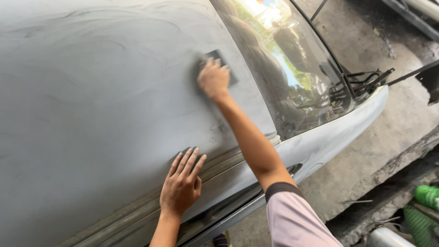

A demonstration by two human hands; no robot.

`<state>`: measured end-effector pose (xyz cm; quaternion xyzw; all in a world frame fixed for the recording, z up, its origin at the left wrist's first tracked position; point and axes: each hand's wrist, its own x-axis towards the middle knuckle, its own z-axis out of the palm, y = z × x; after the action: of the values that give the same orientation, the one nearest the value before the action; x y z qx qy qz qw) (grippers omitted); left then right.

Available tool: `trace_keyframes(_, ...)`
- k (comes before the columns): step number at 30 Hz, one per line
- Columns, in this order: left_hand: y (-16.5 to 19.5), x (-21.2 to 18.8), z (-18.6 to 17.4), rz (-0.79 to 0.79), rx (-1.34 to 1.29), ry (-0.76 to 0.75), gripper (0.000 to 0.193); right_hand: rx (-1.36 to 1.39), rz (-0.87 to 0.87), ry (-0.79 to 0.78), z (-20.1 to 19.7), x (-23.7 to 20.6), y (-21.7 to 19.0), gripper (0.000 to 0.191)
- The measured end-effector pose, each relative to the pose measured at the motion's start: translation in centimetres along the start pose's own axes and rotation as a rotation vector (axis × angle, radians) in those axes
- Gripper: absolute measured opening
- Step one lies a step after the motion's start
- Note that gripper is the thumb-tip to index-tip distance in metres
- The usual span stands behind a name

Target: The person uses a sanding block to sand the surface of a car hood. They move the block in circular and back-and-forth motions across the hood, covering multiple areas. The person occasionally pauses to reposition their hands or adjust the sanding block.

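Observation:
A car's grey, dull, sanded roof panel fills the left of the head view. My right hand is stretched out over it and presses a dark grey square sanding pad flat against the panel near the windscreen edge. My left hand rests flat on the panel near its lower edge, fingers together and extended, holding nothing. My right arm crosses the roof edge, with a pale pink sleeve at the shoulder.
The windscreen slopes away on the right with reflections in it, wiper arms at its base. Beyond is a concrete floor. A green bottle and metal parts lie at the lower right.

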<state>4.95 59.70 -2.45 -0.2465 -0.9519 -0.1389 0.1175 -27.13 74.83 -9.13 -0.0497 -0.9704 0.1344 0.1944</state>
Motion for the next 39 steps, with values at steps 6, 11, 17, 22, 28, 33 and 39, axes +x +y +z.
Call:
trace_keyframes(6, -0.3, -0.3, 0.6, -0.004, 0.003, -0.013, 0.060, 0.155, -0.288, 0.157, -0.1, 2.0, -3.0, 0.043)
trace_keyframes(11, -0.7, -0.5, 0.5, 0.005, 0.005, -0.025, 0.061, 0.090, 0.061, 0.150, -0.8, 2.6, 1.2, 0.053)
trace_keyframes(17, -0.3, -0.1, 0.1, 0.001, 0.022, -0.031, 0.063, 0.187, -0.242, -0.030, -1.2, -1.9, -2.8, 0.052)
trace_keyframes(22, -0.2, -0.2, 0.2, -0.009, 0.012, -0.013, 0.061, 0.090, 0.192, 0.015, -2.2, 2.7, 0.9, 0.056)
trace_keyframes(28, -0.3, -0.3, 0.2, -0.022, -0.012, -0.020, 0.062, 0.269, -0.115, -0.161, -1.0, -1.3, 0.4, 0.054)
trace_keyframes(33, 0.0, 0.3, -0.3, -0.028, 0.047, 0.030, 0.061, 0.008, -0.137, -0.043, -1.7, 2.6, 0.5, 0.050)
trace_keyframes(39, -0.3, 0.1, -0.2, -0.040, 0.081, -0.002, 0.063, 0.159, 0.000, -0.128, -1.8, 1.0, 2.5, 0.054)
